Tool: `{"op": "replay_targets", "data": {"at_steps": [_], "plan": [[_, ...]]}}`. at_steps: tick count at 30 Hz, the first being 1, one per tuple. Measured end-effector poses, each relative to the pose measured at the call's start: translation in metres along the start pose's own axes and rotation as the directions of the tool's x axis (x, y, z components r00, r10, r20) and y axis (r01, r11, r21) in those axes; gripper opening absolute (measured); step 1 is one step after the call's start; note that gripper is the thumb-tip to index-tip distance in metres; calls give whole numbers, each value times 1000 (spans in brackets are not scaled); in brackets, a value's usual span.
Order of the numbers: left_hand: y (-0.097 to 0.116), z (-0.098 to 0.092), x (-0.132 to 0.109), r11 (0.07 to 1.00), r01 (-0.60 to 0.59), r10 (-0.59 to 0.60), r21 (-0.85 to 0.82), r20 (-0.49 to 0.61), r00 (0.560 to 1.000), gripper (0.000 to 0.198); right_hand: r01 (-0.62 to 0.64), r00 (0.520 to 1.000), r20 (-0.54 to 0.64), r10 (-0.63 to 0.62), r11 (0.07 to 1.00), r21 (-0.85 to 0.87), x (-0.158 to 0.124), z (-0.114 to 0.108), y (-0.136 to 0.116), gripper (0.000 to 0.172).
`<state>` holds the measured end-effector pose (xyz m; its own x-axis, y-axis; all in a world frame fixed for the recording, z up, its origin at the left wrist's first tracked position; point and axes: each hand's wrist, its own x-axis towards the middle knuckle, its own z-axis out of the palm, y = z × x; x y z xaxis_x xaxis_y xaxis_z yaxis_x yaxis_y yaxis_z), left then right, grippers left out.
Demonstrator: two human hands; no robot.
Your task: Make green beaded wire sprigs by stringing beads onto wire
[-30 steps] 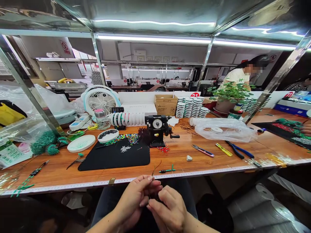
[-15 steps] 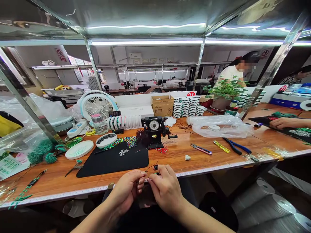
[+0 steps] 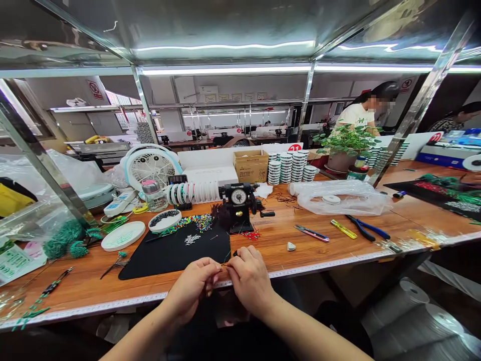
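My left hand [image 3: 193, 286] and my right hand [image 3: 250, 281] meet at the table's front edge, fingertips close together. Both pinch a thin cord [image 3: 224, 264], of which only a short bit shows between them. A small black thing [image 3: 235, 254] sits at the right fingers; I cannot make out what it is. Just beyond my hands lies a black mat [image 3: 169, 260], with small white beads [image 3: 192, 239] and a spread of coloured beads [image 3: 203, 221] on it. Behind the mat stands a black hand-cranked machine with a dial [image 3: 239, 200].
A row of white spools [image 3: 193, 192] extends left of the machine. Further left are a white dish [image 3: 123, 236] and a fan [image 3: 152, 168]. On the right lie thread snips [image 3: 311, 232], a yellow cutter [image 3: 343, 229] and blue-handled pliers [image 3: 366, 228]. Metal posts frame the table.
My hands have moved slightly up toward the table, the right one also a little left. A co-worker's hand at the far right has drawn back from the mat there.
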<state>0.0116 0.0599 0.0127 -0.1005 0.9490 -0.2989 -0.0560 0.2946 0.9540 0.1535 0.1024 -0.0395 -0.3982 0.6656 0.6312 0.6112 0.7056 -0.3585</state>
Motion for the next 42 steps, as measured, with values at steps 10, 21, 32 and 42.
{"op": "replay_targets", "data": {"at_steps": [10,21,32,42], "plan": [[2,-15,4,602,-501,541,622,143,829,15,184,943,220,-250,942,279,44,-9,6,15],[7,-24,22,501,-651,604,570,309,735,14,-43,964,258,-56,931,362,79,-9,16,8],[8,-21,14,963,-233,237,132,-8,972,14,-26,998,61,8,952,304,21,-2,-15,13],[-8,-36,23,42,-684,643,728,504,577,24,25,924,355,-145,947,320,77,-2,9,12]]}}
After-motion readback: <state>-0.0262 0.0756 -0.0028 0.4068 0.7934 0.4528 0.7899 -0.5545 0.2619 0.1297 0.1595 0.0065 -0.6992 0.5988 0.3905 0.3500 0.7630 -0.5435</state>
